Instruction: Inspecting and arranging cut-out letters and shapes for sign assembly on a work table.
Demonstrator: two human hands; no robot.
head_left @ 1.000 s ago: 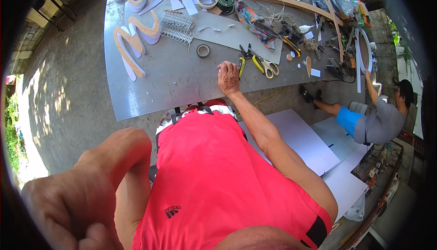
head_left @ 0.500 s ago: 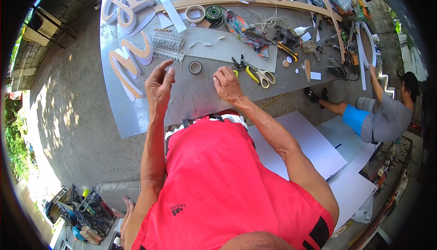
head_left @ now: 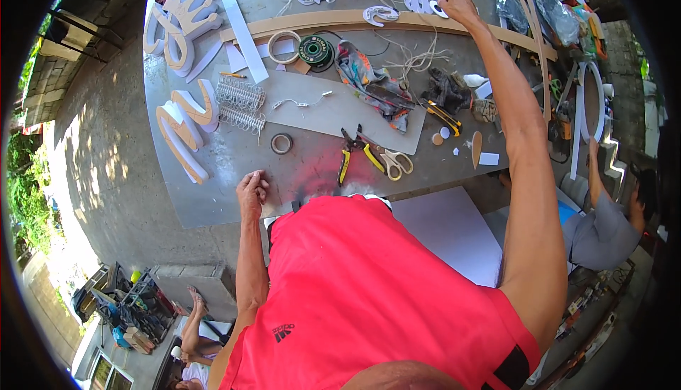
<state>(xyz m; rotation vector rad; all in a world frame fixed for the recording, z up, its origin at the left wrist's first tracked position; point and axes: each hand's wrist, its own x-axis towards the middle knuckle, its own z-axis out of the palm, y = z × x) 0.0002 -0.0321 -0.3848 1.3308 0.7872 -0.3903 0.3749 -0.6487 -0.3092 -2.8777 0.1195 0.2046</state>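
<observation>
Grey metal worktable [head_left: 213, 198], seen from above, crowded with sign-making stock. Right hand [head_left: 456, 4] — arm fully stretched to 1 o'clock, fingers curled down onto a small white cut-out letter piece [head_left: 430, 4] at the table's far side; whether it pinches the piece cannot be told. Left hand [head_left: 252, 190] — at 9 o'clock from the red shirt [head_left: 369, 298], fingers loosely folded, resting on the bare near edge of the table, holding nothing. Near the left hand, towards 1 o'clock: small roll of tape [head_left: 281, 143]. Towards 3 o'clock: yellow-handled pliers [head_left: 352, 154] and pale-handled scissors [head_left: 394, 163], lying side by side. Long curved wooden strip [head_left: 340, 19] just nearer than the letter piece. Large white-and-tan foam letters [head_left: 186, 124] at 10 o'clock.
</observation>
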